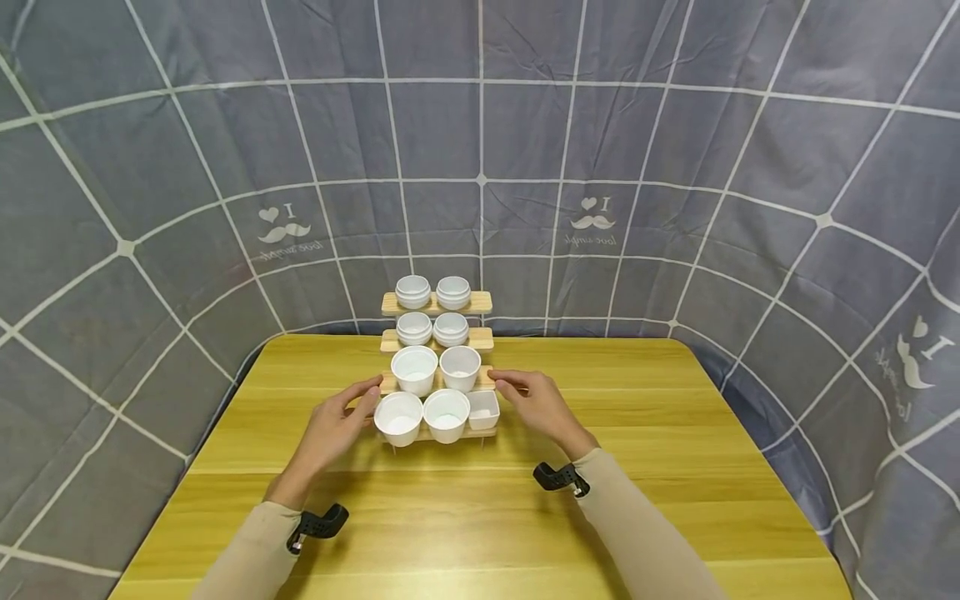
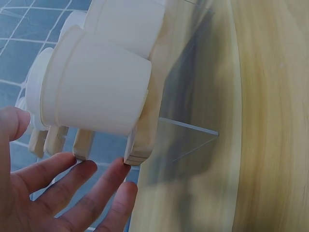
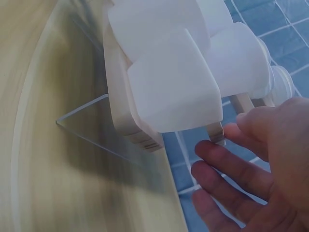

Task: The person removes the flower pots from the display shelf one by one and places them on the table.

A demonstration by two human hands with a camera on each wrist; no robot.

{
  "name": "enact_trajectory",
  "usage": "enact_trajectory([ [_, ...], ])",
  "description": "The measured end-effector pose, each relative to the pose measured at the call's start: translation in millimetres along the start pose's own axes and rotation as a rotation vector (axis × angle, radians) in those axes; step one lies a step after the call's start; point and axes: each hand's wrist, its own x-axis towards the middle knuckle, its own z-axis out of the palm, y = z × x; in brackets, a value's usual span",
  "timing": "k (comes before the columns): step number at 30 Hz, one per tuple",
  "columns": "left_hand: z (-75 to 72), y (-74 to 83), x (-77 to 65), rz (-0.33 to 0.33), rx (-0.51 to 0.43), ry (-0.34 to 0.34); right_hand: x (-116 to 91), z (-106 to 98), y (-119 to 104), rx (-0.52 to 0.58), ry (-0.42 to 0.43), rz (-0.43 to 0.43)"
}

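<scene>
A tiered stand with pale wooden boards (image 1: 388, 340) and clear supports is loaded with white pots. My left hand (image 1: 328, 433) is at its left end. In the left wrist view, fingertips (image 2: 88, 166) reach the board ends, with the thumb apart from the other fingers. At the opposite end is my right hand (image 1: 543, 408), its fingertips at the end of the second board from the front; the right wrist view shows them (image 3: 207, 150) loosely bent beside that board. Two round pots (image 1: 399, 418) and a small square pot (image 1: 483, 410) occupy the front board.
Two round pots (image 1: 414, 369) stand on the second board, with smaller ringed pots (image 1: 453, 292) on the upper boards. Beneath everything lies a yellow wood-grain table (image 1: 480, 517). A grey curtain (image 1: 525, 142) with white grid lines surrounds its back and sides.
</scene>
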Motion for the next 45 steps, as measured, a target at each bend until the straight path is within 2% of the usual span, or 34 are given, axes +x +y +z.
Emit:
enact_trajectory([
  [11,10.9,3.1,-4.5,0.018,-0.065,-0.032,-13,-13,11,-0.009,0.003,0.012],
  [32,35.3,14.0,-2.6,0.047,-0.173,-0.1,-44,-45,24,-0.003,0.023,0.009],
  [45,44.8,21.9,-3.6,0.129,-0.14,-0.122,-59,-57,31,-0.017,0.015,-0.014],
])
